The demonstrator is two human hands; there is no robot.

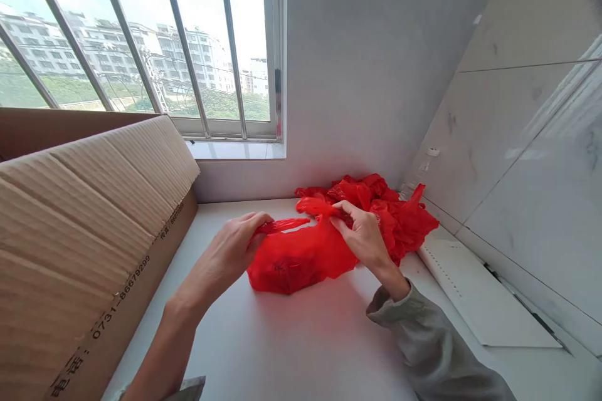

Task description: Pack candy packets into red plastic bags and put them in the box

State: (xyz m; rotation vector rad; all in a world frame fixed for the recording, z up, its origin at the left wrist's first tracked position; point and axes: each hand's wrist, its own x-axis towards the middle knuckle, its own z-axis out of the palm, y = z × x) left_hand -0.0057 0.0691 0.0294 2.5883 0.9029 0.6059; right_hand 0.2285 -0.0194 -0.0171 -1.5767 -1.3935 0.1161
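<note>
A red plastic bag (301, 260) rests on the white tabletop in front of me, with something dark showing faintly through its lower left side. My left hand (239, 238) is closed around one handle of the bag at its left end. On the other side, my right hand (361, 232) pinches the bag's other handle between thumb and fingers. Both handles are pulled up above the bag's body. Right behind my right hand lies a heap of crumpled red plastic bags (404, 222).
A large cardboard box (98, 200) with printed numbers stands along the left. A clear bottle (426, 166) is behind the heap, near the tiled wall. At right lies a flat white panel (489, 301). The barred window (188, 44) is at the back left.
</note>
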